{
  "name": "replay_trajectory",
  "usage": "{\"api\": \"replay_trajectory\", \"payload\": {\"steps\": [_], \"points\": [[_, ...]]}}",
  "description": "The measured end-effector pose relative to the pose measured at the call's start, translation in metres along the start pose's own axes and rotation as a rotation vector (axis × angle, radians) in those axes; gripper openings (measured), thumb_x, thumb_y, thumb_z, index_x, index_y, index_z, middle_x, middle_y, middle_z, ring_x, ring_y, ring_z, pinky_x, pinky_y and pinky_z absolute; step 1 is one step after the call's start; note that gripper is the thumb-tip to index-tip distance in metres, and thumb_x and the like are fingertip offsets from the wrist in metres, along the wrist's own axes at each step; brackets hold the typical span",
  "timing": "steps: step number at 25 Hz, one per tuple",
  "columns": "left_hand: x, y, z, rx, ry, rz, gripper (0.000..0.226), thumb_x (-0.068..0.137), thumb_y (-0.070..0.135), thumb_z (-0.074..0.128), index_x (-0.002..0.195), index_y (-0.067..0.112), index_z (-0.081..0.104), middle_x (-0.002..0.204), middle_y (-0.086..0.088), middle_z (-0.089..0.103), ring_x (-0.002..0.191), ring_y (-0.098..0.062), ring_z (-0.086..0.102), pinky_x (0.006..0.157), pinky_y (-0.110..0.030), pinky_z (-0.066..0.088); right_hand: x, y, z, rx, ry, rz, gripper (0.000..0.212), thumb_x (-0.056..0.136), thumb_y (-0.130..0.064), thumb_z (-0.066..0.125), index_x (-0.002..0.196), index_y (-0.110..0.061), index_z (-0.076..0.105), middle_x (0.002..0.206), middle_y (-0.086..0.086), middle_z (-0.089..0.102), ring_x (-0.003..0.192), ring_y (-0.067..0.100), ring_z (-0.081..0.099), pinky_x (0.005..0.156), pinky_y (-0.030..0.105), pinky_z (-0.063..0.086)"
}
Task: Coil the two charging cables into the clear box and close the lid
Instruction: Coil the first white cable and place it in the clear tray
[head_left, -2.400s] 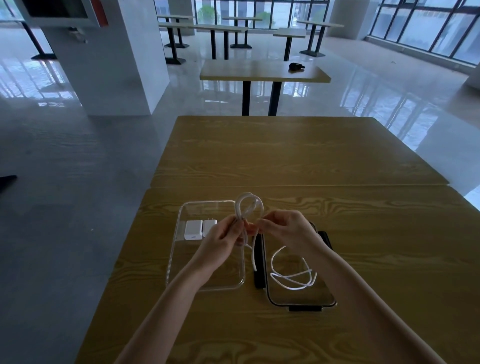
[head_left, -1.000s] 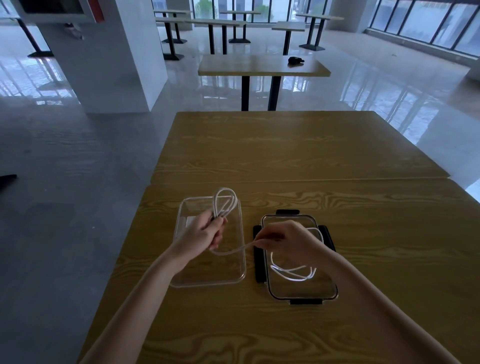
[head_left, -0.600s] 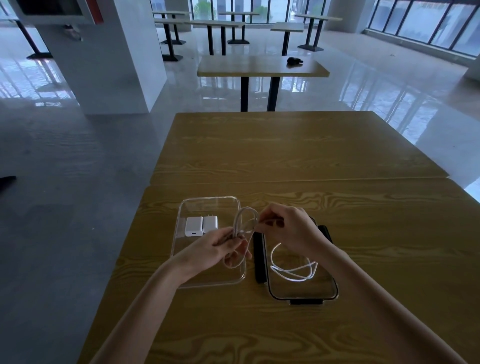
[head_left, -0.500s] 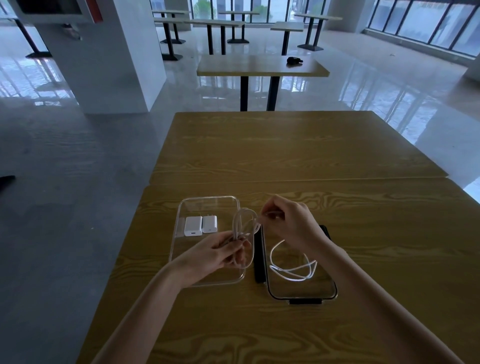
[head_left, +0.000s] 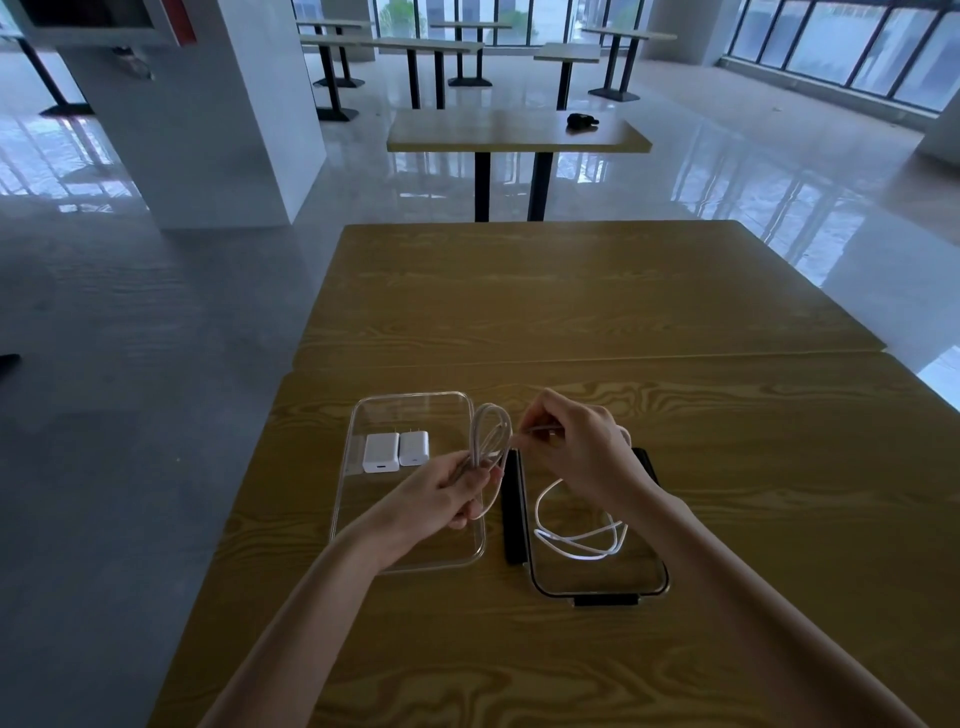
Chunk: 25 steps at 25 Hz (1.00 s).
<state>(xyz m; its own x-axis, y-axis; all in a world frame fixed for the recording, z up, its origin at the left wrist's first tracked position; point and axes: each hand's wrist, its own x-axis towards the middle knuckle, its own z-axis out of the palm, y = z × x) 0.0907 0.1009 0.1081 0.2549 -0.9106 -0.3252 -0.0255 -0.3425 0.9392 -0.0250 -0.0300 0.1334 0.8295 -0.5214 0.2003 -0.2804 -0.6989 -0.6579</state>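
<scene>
My left hand (head_left: 441, 493) grips a bundle of loops of a pale charging cable (head_left: 491, 431) above the right side of the clear box (head_left: 358, 519). My right hand (head_left: 576, 447) pinches the free plug end of that same cable, just right of the loops. Two white charger plugs (head_left: 396, 450) lie inside the clear box at its far left. A second white cable (head_left: 576, 535) lies loosely looped on the clear lid (head_left: 597, 577) with black clips, which rests to the right of the box.
The box and lid sit on a wooden table (head_left: 727, 467), butted against a second table (head_left: 571, 286) beyond. Its left edge drops to a grey floor. Further tables stand in the hall, one with a small dark object (head_left: 582, 121).
The left hand drew back toward the right hand with the loops, uncovering the charger plugs. The right hand rose from the lid and now holds the short free end beside the coil.
</scene>
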Motion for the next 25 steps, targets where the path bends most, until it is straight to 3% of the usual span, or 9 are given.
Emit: {"api": "replay_trajectory", "payload": {"steps": [2, 4, 7, 10, 13, 15, 19, 22, 25], "points": [[0.000, -0.004, 0.001, 0.029, -0.006, 0.001, 0.028, 0.090, 0.026, 0.041, 0.107, 0.007, 0.051, 0.078, -0.001, 0.053, 0.058, -0.002, 0.045, 0.057, -0.017, 0.041, 0.000, -0.001, 0.001, 0.009, -0.022, -0.007, 0.015, 0.079, -0.020, 0.067, 0.086, -0.008, 0.061, 0.073, -0.014, 0.056, 0.069, -0.021, 0.051, 0.064, -0.006, 0.035], [-0.001, -0.006, 0.005, 0.046, -0.028, 0.006, 0.028, 0.091, 0.025, 0.040, 0.105, 0.004, 0.053, 0.070, 0.008, 0.055, 0.057, -0.001, 0.044, 0.055, -0.016, 0.040, 0.001, -0.002, 0.002, 0.014, -0.029, -0.009, 0.014, 0.080, -0.019, 0.066, 0.086, -0.008, 0.061, 0.076, -0.011, 0.057, 0.063, -0.012, 0.052, 0.063, -0.005, 0.036], [-0.003, -0.009, 0.009, 0.004, -0.037, -0.004, 0.025, 0.091, 0.022, 0.039, 0.101, 0.008, 0.057, 0.060, 0.014, 0.055, 0.059, -0.001, 0.046, 0.065, -0.019, 0.040, 0.002, -0.004, 0.003, 0.010, -0.017, -0.024, 0.014, 0.079, -0.020, 0.067, 0.087, -0.009, 0.062, 0.080, -0.008, 0.061, 0.065, -0.010, 0.051, 0.062, -0.005, 0.036], [-0.004, -0.010, 0.011, -0.092, -0.052, -0.024, 0.024, 0.091, 0.023, 0.038, 0.098, 0.008, 0.056, 0.064, 0.008, 0.047, 0.062, -0.005, 0.043, 0.074, -0.026, 0.039, 0.003, -0.003, 0.003, -0.009, -0.019, -0.042, 0.014, 0.079, -0.021, 0.067, 0.087, -0.011, 0.062, 0.085, -0.003, 0.067, 0.071, -0.002, 0.054, 0.065, -0.004, 0.037], [-0.004, -0.010, 0.011, -0.145, -0.052, -0.026, 0.018, 0.090, 0.020, 0.040, 0.091, 0.010, 0.055, 0.078, 0.001, 0.052, 0.076, -0.008, 0.054, 0.079, -0.026, 0.048, 0.004, 0.000, 0.004, 0.003, 0.013, -0.031, 0.015, 0.079, -0.024, 0.067, 0.086, -0.012, 0.061, 0.082, -0.005, 0.065, 0.071, 0.001, 0.056, 0.065, -0.002, 0.039], [-0.003, -0.010, 0.009, -0.259, -0.080, -0.032, 0.016, 0.089, 0.016, 0.040, 0.091, 0.006, 0.052, 0.083, -0.004, 0.056, 0.079, -0.012, 0.060, 0.070, -0.024, 0.053, 0.006, 0.002, 0.004, 0.009, 0.025, -0.029, 0.017, 0.078, -0.027, 0.067, 0.085, -0.013, 0.061, 0.082, -0.005, 0.065, 0.073, 0.005, 0.060, 0.065, 0.000, 0.040], [-0.005, -0.010, 0.006, -0.332, -0.120, -0.038, 0.014, 0.086, 0.021, 0.044, 0.090, 0.008, 0.048, 0.067, 0.000, 0.056, 0.055, -0.010, 0.053, 0.049, -0.018, 0.047, 0.008, 0.003, 0.000, 0.011, 0.023, -0.099, 0.015, 0.079, -0.023, 0.065, 0.087, -0.011, 0.062, 0.083, -0.008, 0.062, 0.072, -0.004, 0.054, 0.068, -0.002, 0.039], [-0.006, -0.011, -0.002, -0.198, -0.119, -0.023, 0.011, 0.089, 0.023, 0.042, 0.086, 0.012, 0.043, 0.060, 0.006, 0.048, 0.047, -0.005, 0.040, 0.042, -0.013, 0.036, 0.010, 0.006, -0.011, -0.065, -0.086, -0.213, 0.016, 0.085, -0.017, 0.059, 0.097, -0.009, 0.065, 0.094, -0.006, 0.062, 0.080, -0.001, 0.054, 0.074, -0.002, 0.039], [-0.003, -0.007, -0.004, 0.009, -0.215, -0.051, 0.013, 0.092, 0.020, 0.036, 0.085, 0.012, 0.042, 0.063, 0.005, 0.043, 0.044, -0.001, 0.037, 0.040, -0.012, 0.033, 0.017, -0.002, -0.019, -0.141, -0.161, -0.383, 0.019, 0.085, -0.021, 0.055, 0.096, -0.011, 0.068, 0.092, -0.007, 0.063, 0.083, -0.001, 0.052, 0.075, -0.006, 0.035]]}}
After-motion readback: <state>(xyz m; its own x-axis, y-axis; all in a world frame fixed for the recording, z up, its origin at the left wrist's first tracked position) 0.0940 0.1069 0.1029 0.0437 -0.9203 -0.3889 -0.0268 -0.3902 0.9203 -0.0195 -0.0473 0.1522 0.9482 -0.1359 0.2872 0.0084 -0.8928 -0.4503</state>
